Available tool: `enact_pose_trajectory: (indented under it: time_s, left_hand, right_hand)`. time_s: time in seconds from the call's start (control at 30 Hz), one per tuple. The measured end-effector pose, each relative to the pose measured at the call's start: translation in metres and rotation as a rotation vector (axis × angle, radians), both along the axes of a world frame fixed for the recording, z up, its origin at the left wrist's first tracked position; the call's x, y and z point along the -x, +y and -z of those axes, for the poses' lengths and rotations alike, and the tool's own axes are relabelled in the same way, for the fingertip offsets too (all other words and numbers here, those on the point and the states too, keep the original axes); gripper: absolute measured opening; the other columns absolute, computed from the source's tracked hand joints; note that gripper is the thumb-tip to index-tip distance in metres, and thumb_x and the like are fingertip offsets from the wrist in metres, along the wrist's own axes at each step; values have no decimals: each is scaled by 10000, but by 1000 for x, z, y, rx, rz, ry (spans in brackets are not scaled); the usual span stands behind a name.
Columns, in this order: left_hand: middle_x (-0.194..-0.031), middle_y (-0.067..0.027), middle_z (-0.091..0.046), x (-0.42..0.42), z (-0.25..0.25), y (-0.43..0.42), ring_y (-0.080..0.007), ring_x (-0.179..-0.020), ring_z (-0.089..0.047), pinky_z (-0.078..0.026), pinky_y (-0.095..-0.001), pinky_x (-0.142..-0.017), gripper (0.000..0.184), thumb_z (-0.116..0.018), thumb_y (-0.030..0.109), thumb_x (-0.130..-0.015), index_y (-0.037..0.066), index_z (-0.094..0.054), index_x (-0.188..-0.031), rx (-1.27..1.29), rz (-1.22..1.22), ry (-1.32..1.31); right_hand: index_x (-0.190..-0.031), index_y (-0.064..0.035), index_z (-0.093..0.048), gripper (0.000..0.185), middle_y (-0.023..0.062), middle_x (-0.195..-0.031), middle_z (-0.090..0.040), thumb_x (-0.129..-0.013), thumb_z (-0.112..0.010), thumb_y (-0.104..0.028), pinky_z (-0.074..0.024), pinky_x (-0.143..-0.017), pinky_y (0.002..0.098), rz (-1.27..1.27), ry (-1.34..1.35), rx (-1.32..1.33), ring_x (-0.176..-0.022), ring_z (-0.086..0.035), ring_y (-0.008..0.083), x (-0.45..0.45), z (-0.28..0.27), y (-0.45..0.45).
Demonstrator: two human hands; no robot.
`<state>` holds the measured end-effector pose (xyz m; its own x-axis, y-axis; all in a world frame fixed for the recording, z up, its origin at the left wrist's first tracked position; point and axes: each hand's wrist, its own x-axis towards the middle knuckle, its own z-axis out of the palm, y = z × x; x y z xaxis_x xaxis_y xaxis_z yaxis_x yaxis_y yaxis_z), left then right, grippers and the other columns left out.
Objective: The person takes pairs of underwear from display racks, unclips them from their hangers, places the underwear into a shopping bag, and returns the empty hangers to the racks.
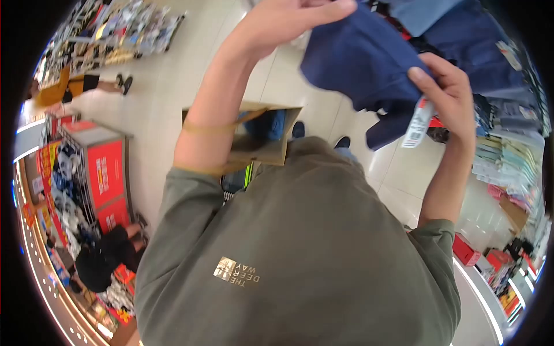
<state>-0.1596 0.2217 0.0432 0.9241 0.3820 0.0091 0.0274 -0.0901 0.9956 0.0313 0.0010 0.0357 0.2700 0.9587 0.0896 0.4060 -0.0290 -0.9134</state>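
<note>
Pale tiled floor point(158, 86) — glossy — and a red-panelled display stand point(105, 173).

A person point(300, 230) is standing on a floor point(156, 104), a garment point(363, 55) spanning in front between the left hand point(306, 12) and the right hand point(447, 89), its tag point(418, 124) hanging beside the right hand. A bag point(259, 154) is hanging from the left forearm point(216, 98), cloth point(268, 124) lying inside. Stacked clothes point(511, 167) are lying to the right. To the left, a rack point(130, 29) is standing ahead of a display bin point(105, 170), one bystander point(70, 86) standing between them, a second bystander point(101, 259) staying beside the bin.
</note>
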Motion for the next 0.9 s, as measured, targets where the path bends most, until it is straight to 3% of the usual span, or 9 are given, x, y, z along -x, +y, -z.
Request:
enact_pose_trajectory:
  time_s: [0.17,0.3,0.4,0.5,0.6,0.67,0.7,0.77,0.9]
  left_hand:
    - [-932,-30,-651,12,28,42,-101,-802,-608,-500,-259,-689,438,-757,272,-921,0,-612,-1232,15,369,-86]
    - [-942,-90,-651,18,0,43,-145,-739,-625,-534,-284,-716,464,-800,286,-868,38,-626,-1220,-289,353,72]
    - [-889,-107,-697,4,33,41,-162,-735,-649,-541,-282,-653,353,-745,227,-899,50,-654,-1191,-506,381,-331]
    - [-929,-4,-678,-4,46,41,-106,-877,-596,-478,-262,-803,326,-678,294,-958,35,-678,-1156,-573,264,-6]
    - [-931,-26,-666,-13,43,39,-100,-914,-586,-481,-281,-848,180,-643,155,-963,27,-664,-1088,-361,264,-39]
    - [-895,-11,-644,-12,31,25,-97,-859,-564,-470,-273,-794,101,-617,89,-943,35,-660,-1017,-165,207,-31]
    - [-891,8,-623,-13,29,23,-77,-855,-547,-456,-249,-771,94,-607,97,-956,41,-654,-1015,-80,197,-22]
    - [-907,39,-602,-17,25,21,-47,-864,-524,-429,-211,-773,100,-577,77,-973,52,-645,-1042,31,180,13]
    - [-984,34,-614,-28,25,12,-45,-915,-548,-432,-200,-821,128,-565,95,-1008,36,-626,-1104,258,211,-97]
  right_hand:
    - [-992,28,-690,242,4,-752,-627,-942,-700,-208,-426,-654,227,-85,-217,101,-706,-525,56,14,-1,30]
    - [-1006,35,-690,250,12,-741,-626,-940,-701,-207,-434,-652,234,-132,-246,32,-699,-535,66,22,-1,59]
    - [-1004,17,-699,222,-14,-750,-628,-939,-709,-195,-421,-607,218,-134,-164,-18,-676,-527,43,29,8,76]
    - [-999,-4,-709,236,-29,-746,-634,-927,-735,-228,-454,-559,232,12,-128,76,-648,-558,38,37,5,78]
    - [-1038,-32,-708,235,48,-790,-693,-922,-736,-234,-522,-631,277,62,-179,-30,-693,-641,82,35,13,70]
    - [-1058,-63,-686,297,97,-810,-693,-858,-772,-265,-542,-672,370,182,-265,-141,-684,-673,257,40,28,66]
    - [-1147,-28,-648,365,96,-949,-683,-862,-797,-202,-549,-729,299,238,-421,-189,-809,-675,147,46,23,61]
    - [-1278,-42,-589,641,163,-1259,-617,-738,-859,-257,-484,-982,414,325,-620,-310,-1176,-583,351,45,21,46]
    - [-1442,-48,-415,976,186,-1368,-528,-634,-912,-278,-400,-1072,463,252,-610,-173,-1267,-498,403,27,51,15]
